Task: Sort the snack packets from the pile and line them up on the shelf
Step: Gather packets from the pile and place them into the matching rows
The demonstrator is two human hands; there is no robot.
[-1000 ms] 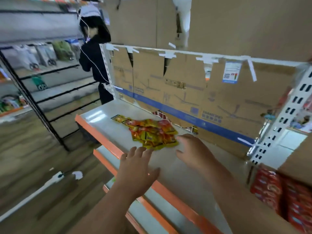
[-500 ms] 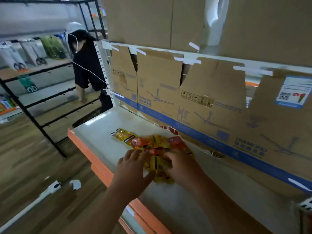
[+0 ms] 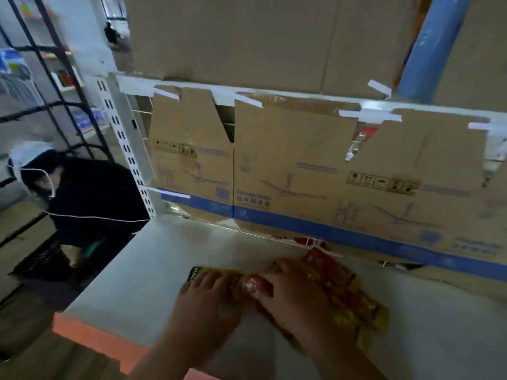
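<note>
Pinning snack pile [image 3: 349,296] on shelf [image 3: 153,270], likely to spread packets | left hand [image 3: 208,300] lies flat, fingers straight | right hand [image 3: 293,297] grip blurred, cannot tell

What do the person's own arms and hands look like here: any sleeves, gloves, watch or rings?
The left hand and right hand are bare, without gloves. The left forearm and right forearm are also bare down to the frame's bottom edge; no sleeve or cuff shows. No watch, bracelet or ring is visible, though motion blur could hide something small.
</note>
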